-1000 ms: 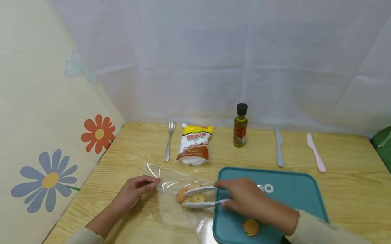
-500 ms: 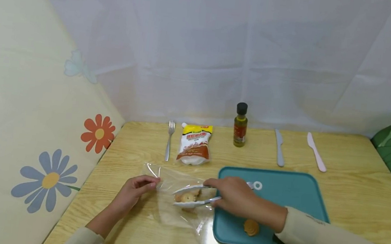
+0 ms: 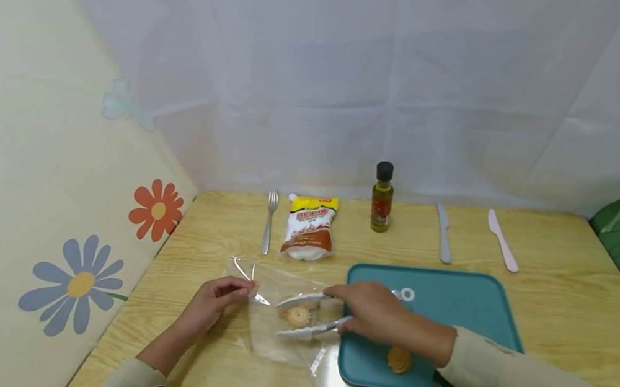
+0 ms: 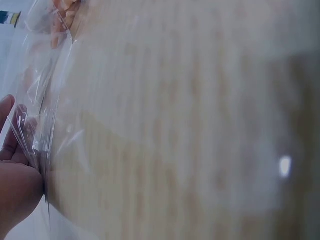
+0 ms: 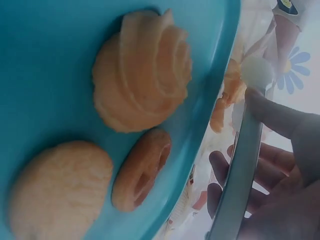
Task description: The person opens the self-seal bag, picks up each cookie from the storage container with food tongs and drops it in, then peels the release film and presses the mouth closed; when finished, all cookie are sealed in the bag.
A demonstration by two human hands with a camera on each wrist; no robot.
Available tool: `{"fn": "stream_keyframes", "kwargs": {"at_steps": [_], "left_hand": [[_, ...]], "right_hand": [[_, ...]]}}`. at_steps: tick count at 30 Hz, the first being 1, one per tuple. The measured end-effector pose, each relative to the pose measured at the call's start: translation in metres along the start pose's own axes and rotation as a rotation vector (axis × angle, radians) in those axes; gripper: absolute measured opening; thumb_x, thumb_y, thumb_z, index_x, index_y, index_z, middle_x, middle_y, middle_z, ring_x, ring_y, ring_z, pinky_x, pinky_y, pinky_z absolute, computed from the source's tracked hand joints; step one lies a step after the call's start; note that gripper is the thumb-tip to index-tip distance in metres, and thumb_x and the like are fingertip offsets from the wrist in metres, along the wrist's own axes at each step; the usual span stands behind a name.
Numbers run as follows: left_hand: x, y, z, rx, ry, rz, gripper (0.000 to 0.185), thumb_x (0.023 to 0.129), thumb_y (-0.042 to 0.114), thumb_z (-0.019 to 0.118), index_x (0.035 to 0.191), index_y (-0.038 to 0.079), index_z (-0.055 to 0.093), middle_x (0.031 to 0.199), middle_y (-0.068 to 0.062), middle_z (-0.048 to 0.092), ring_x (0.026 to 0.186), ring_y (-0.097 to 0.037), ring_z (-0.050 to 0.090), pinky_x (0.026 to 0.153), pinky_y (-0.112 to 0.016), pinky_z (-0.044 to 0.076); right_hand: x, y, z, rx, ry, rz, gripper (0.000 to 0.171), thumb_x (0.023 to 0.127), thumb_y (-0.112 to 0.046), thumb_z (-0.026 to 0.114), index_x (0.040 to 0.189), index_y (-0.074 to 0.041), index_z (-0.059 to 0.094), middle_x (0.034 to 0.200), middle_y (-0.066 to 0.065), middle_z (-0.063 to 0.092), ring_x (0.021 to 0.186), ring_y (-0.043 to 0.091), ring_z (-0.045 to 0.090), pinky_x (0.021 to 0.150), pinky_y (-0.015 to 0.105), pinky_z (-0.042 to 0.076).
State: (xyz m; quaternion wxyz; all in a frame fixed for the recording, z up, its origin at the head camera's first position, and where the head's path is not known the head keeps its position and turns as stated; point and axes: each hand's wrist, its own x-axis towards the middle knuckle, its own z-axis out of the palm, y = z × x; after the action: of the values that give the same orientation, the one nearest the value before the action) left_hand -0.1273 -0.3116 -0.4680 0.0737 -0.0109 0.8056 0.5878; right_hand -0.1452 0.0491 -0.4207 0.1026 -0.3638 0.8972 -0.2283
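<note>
Between the thumb and fingers of my left hand [image 3: 215, 300] is pinched the edge of a clear plastic bag [image 3: 273, 346], which lies on the table. My right hand [image 3: 377, 315] grips a pair of tongs [image 3: 310, 330], their white tips inside the bag. A round cookie [image 3: 298, 317] lies between the spread tips, with other cookies partly hidden behind. On the teal tray [image 3: 462, 301], partly under my right arm, sits a swirled cookie [image 5: 142, 75]. Beside it, the right wrist view shows a smooth round cookie [image 5: 60, 190] and a small oval one [image 5: 140, 170].
Along the back of the table are a fork [image 3: 268, 224], a white and yellow food packet [image 3: 309, 229], a dark-capped bottle [image 3: 381, 200], a grey knife [image 3: 443, 234] and a pink knife [image 3: 503, 240]. A white cloth [image 3: 353, 98] hangs behind.
The tongs moved left, deeper into the bag, carrying a cookie. Their tips then spread apart and the cookie was let go. My left hand stayed in place.
</note>
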Motion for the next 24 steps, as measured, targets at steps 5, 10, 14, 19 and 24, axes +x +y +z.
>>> {"fn": "stream_keyframes", "kwargs": {"at_steps": [5, 10, 14, 19, 24], "left_hand": [[0.000, 0.000, 0.000, -0.002, -0.006, -0.014, 0.029, 0.101, 0.009, 0.066, 0.123, -0.010, 0.067, 0.131, -0.020, 0.068, 0.110, -0.001, 0.064, 0.094, -0.017, 0.051], [0.001, 0.001, 0.000, -0.001, -0.010, -0.012, 0.029, 0.101, 0.009, 0.066, 0.123, -0.009, 0.068, 0.131, -0.018, 0.069, 0.110, -0.002, 0.064, 0.094, -0.017, 0.051], [0.001, 0.001, 0.000, 0.002, -0.017, -0.020, 0.029, 0.102, 0.010, 0.065, 0.124, -0.008, 0.068, 0.133, -0.019, 0.068, 0.111, -0.001, 0.064, 0.094, -0.016, 0.051], [-0.001, 0.002, -0.001, 0.003, -0.023, -0.026, 0.029, 0.102, 0.010, 0.065, 0.124, -0.009, 0.068, 0.135, -0.022, 0.066, 0.112, 0.000, 0.064, 0.095, -0.016, 0.050], [0.001, 0.003, -0.003, 0.014, -0.025, -0.015, 0.030, 0.103, 0.012, 0.064, 0.125, -0.008, 0.068, 0.135, -0.022, 0.065, 0.111, -0.002, 0.063, 0.094, -0.016, 0.050]], "right_hand": [[-0.008, 0.005, -0.007, 0.021, -0.038, 0.020, 0.071, 0.084, -0.033, 0.087, 0.147, -0.018, 0.058, 0.139, 0.006, 0.065, 0.123, 0.028, 0.063, 0.098, 0.049, 0.053], [-0.022, 0.015, -0.014, 0.021, -0.026, 0.004, 0.076, 0.082, -0.032, 0.088, 0.148, -0.015, 0.056, 0.146, 0.007, 0.061, 0.130, 0.032, 0.059, 0.104, 0.052, 0.050], [-0.034, 0.024, -0.019, 0.019, -0.014, 0.012, 0.077, 0.079, -0.030, 0.090, 0.147, -0.012, 0.057, 0.145, 0.008, 0.062, 0.129, 0.033, 0.060, 0.104, 0.054, 0.050], [-0.051, 0.034, -0.026, 0.055, -0.022, 0.037, 0.078, 0.079, -0.030, 0.091, 0.147, -0.014, 0.057, 0.137, 0.008, 0.066, 0.109, 0.026, 0.069, 0.091, 0.050, 0.056], [-0.067, 0.042, -0.037, 0.089, -0.013, 0.088, 0.080, 0.080, -0.029, 0.090, 0.150, -0.016, 0.054, 0.136, 0.009, 0.067, 0.110, 0.029, 0.069, 0.087, 0.050, 0.058]]}}
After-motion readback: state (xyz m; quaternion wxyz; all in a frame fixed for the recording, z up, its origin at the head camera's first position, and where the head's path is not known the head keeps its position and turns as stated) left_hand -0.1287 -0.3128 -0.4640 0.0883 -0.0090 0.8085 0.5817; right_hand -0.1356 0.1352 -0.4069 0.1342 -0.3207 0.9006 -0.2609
